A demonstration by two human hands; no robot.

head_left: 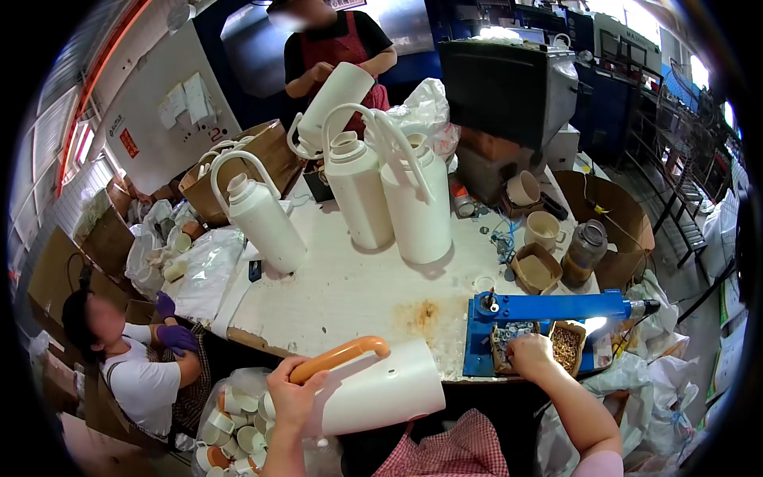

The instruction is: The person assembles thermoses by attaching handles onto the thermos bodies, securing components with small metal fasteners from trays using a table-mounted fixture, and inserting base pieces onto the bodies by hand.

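Observation:
A white cylindrical flask body [373, 401] lies on its side at the table's front edge, an orange curved handle [340, 358] along its top. My left hand [292, 395] is closed around the handle's left end, thumb over it. At the blue bench press [556, 306], my right hand [530, 355] reaches into a small box of grey metal parts [513, 332]. Its fingers are drawn together, and whatever they pinch is hidden. Beside that hand sits a second box of small brass-coloured pieces [566, 348].
Three white flasks with loop handles [417, 211] stand on the white table [342, 298]. A jar [584, 253] and mug [543, 229] are at right. One co-worker [338, 48] holds a white flask body across the table; another person [147, 366] sits at left. A bag of cups [238, 429] is below.

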